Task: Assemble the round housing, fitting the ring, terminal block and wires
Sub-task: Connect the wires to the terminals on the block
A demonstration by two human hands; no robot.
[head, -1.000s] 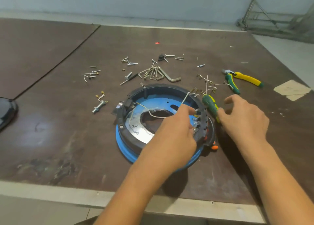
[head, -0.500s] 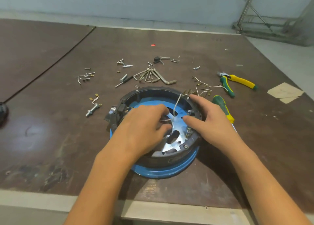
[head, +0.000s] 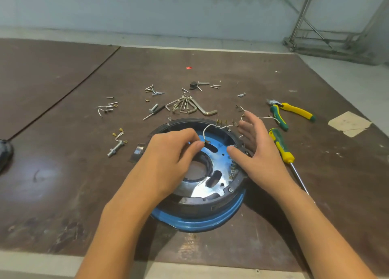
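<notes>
Evidently the wiring step is in hand. The round housing (head: pixel 202 219) sits mid-tabletop (head: pixel 63 173). The left hand (head: pixel 168 158) has its fingers clamped on the loose lug end of a white wire (head: pixel 207 129), which arcs in from the rim at 1 o'clock. The right hand (head: pixel 259 152) hovers, fingers spread, over the rim at 3 o'clock, thumb beside the terminal block (head: pixel 232 170). Next, probably: seat the lug on a terminal, then take the screwdriver (head: pixel 281 146) lying at 3 o'clock.

Blue round housing (head: pixel 200 223) flat, open side up; black ring (head: pixel 223 199) seated on it; terminal block (head: pixel 232 170) at right inner edge; white wire (head: pixel 205 130) arching from far rim.
</notes>
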